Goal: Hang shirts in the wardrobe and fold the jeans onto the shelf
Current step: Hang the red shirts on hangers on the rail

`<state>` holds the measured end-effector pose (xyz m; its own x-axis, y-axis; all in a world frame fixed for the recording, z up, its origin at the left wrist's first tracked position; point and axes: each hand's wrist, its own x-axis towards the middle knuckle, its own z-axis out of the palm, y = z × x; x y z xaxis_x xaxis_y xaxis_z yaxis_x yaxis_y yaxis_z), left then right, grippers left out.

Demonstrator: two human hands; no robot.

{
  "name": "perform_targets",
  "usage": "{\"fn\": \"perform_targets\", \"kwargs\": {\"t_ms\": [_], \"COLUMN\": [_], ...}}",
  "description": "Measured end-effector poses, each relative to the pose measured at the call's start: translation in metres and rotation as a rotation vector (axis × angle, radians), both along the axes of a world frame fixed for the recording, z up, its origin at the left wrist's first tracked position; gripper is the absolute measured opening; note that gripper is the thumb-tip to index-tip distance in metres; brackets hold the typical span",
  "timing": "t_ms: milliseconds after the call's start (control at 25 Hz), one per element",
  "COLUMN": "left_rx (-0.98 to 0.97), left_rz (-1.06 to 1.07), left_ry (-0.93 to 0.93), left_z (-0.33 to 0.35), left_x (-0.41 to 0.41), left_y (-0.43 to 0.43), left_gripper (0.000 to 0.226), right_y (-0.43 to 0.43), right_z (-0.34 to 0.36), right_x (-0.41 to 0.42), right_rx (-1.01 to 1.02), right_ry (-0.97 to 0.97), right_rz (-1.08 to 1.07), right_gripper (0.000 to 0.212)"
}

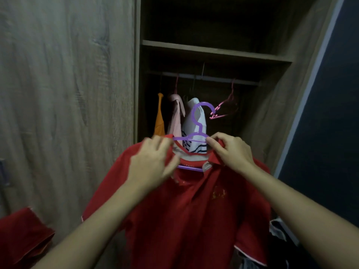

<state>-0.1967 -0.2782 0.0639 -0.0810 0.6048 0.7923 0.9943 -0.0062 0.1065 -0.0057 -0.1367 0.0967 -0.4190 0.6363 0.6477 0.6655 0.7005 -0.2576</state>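
Observation:
A red polo shirt [186, 206] hangs in front of me on a purple plastic hanger [196, 121], whose hook rises above the collar. My left hand [151, 162] grips the left side of the collar and shoulder. My right hand [231, 150] pinches the right collar tip against the hanger's arm. Behind them is the open wardrobe with its hanging rail [204, 77] and a wooden shelf [213, 52] above it. No jeans can be made out.
On the rail hang an orange garment [160, 117], a pink shirt [176, 113], a white striped shirt [194, 125] and an empty pink hanger [225, 105]. The closed wardrobe door [68, 94] fills the left. A clothes pile [279, 235] lies at lower right.

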Motion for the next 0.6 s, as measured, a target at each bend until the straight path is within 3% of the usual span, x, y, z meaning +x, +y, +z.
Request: {"fn": "perform_targets", "kwargs": {"t_ms": [80,160,240,400,600], "left_rx": [0.021,-0.171,-0.212,-0.089,-0.079], "left_rz": [-0.001,-0.11,-0.211,-0.259,-0.322], "left_ry": [-0.055,-0.119,-0.121,-0.206,-0.29], "left_z": [0.005,0.012,0.009,0.015,0.024], "left_x": [-0.038,-0.064,-0.071,-0.087,-0.093], "left_y": [0.004,0.006,0.008,0.003,-0.005], "left_gripper": [0.054,0.066,0.068,0.034,0.022], "right_y": [0.001,0.001,0.001,0.012,0.029], "right_z": [0.004,0.005,0.007,0.014,0.004], "right_x": [0.008,0.012,0.013,0.02,0.041], "right_rx": [0.007,0.027,0.047,0.117,-0.135], "right_ry": [0.079,0.11,0.082,-0.107,0.075], "right_rz": [0.052,0.09,0.11,0.002,0.249], "right_gripper": [0.034,0.032,0.028,0.035,0.036]}}
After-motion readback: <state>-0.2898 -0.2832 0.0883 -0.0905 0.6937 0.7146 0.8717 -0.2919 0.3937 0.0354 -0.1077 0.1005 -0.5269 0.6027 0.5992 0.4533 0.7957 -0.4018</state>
